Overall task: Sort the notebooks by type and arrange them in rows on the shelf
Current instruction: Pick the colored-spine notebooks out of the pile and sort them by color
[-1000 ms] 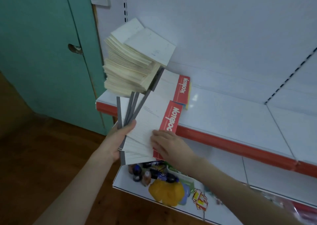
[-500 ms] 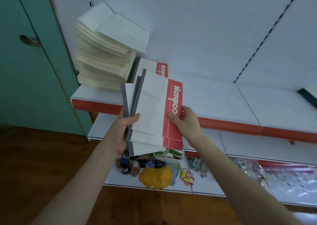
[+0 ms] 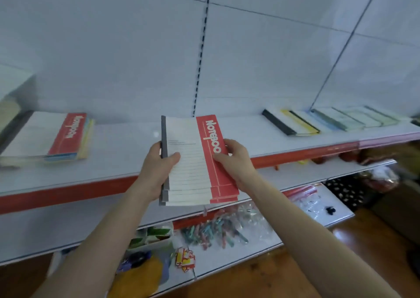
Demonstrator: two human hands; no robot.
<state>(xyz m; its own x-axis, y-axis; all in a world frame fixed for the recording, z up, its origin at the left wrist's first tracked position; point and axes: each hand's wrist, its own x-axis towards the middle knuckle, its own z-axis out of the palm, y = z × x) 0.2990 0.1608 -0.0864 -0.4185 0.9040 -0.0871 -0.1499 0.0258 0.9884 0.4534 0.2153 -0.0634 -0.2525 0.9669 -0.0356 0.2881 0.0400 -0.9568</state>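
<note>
I hold a small squared-up stack of white-and-red notebooks (image 3: pixel 193 161) with grey spines in front of the white shelf (image 3: pixel 127 147). My left hand (image 3: pixel 156 168) grips the spine side, thumb on the cover. My right hand (image 3: pixel 236 159) grips the red side. On the shelf at the left lies a stack of the same red notebooks (image 3: pixel 52 136) over coloured ones. At the far left edge a tall cream pile (image 3: pixel 9 113) is partly cut off. On the shelf at the right lie several overlapping notebooks (image 3: pixel 322 120), with black, yellow and pale green covers.
The shelf has a red front strip (image 3: pixel 68 195). A lower shelf (image 3: pixel 227 259) carries bags of coloured clips, small toys and a yellow item. Brown wooden floor shows at the bottom right.
The view swung right: the cream pile slid to the left edge and the notebooks at the right came into sight. The fanned notebooks in my hands are now squared into one stack.
</note>
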